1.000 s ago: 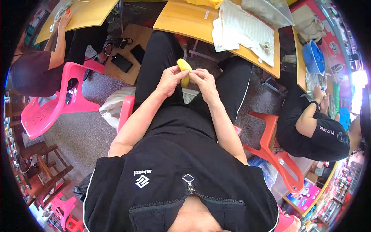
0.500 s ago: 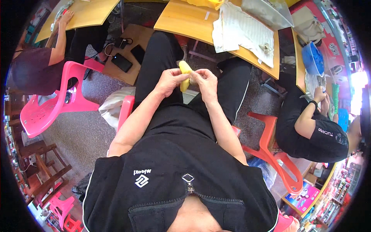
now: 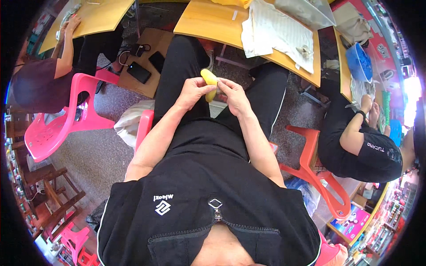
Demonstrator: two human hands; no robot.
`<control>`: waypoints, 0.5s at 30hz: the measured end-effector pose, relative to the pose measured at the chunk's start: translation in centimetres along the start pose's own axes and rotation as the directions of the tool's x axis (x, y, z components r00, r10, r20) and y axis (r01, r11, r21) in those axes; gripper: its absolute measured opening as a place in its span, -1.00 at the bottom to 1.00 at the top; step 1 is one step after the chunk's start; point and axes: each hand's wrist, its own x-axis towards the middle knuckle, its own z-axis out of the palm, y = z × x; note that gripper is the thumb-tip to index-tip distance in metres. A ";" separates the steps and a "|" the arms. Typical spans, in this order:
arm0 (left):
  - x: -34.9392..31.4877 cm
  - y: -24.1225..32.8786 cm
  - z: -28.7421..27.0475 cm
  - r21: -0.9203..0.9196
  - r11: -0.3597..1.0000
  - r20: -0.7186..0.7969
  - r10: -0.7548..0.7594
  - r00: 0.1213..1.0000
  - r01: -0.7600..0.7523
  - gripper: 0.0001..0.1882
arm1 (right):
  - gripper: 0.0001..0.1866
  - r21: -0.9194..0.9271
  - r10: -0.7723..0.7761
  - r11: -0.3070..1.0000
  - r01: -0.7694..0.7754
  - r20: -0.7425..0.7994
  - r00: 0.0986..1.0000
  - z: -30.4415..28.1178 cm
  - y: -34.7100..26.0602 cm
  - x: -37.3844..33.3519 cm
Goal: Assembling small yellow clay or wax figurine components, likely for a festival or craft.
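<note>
**Curved, elongated yellow piece point(image 3: 209, 78) leans toward our left hand point(image 3: 192, 94)**

Its upper end has tipped that way since half a second ago. It sits between both hands: our left thumb and fingers grip it, and our right hand point(image 3: 235, 96), fingertips drawn together, pinches its opposite edge. Below the hands, our black fabric top point(image 3: 199, 177) bears a white angular emblem point(image 3: 163, 207) and white lettering point(image 3: 163, 197).

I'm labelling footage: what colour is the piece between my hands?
Yellow; the piece shows best in the head view.
</note>
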 end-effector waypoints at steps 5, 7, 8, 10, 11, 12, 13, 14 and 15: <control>-0.4 0.6 0.5 -0.090 0.994 0.029 -0.062 0.998 0.065 -0.74 | -0.81 -0.546 -0.439 0.766 0.339 -0.058 0.897 0.4 -0.1 -0.6; -0.1 0.0 0.4 0.044 0.999 0.055 0.001 0.998 -0.004 -0.75 | -0.83 -0.588 -0.443 0.760 0.276 -0.159 0.882 0.6 -0.6 -0.8; -0.1 -0.3 0.4 0.046 0.999 0.056 0.001 0.998 -0.003 -0.75 | -0.87 -0.530 -0.422 0.809 0.253 -0.226 0.878 0.7 -0.4 -0.5; -0.1 -0.2 0.8 0.056 0.998 0.059 0.009 0.998 -0.012 -0.75 | -0.88 -0.466 -0.377 0.852 0.236 -0.235 0.896 0.2 0.2 0.0; -0.1 -0.2 0.9 0.058 0.998 0.063 0.007 0.998 -0.011 -0.75 | -0.90 -0.402 -0.329 0.890 0.217 -0.234 0.915 -0.1 0.5 0.1; -0.2 0.0 0.9 0.024 1.000 0.033 0.005 0.999 -0.005 -0.76 | -0.90 -0.401 -0.328 0.890 0.216 -0.234 0.915 0.1 0.3 0.0; -0.2 0.1 0.9 -0.009 1.000 0.003 0.001 1.000 -0.001 -0.76 | -0.86 -0.363 -0.293 0.909 0.206 -0.201 0.935 0.3 0.1 -0.2; -0.2 0.1 0.8 -0.009 1.000 0.001 0.000 1.000 0.000 -0.76 | -0.83 -0.325 -0.258 0.926 0.194 -0.166 0.952 0.5 0.0 -0.3; -0.2 0.1 0.5 -0.042 0.998 0.014 -0.041 0.999 0.041 -0.76 | -0.83 -0.324 -0.257 0.926 0.194 -0.167 0.952 0.3 0.1 -0.2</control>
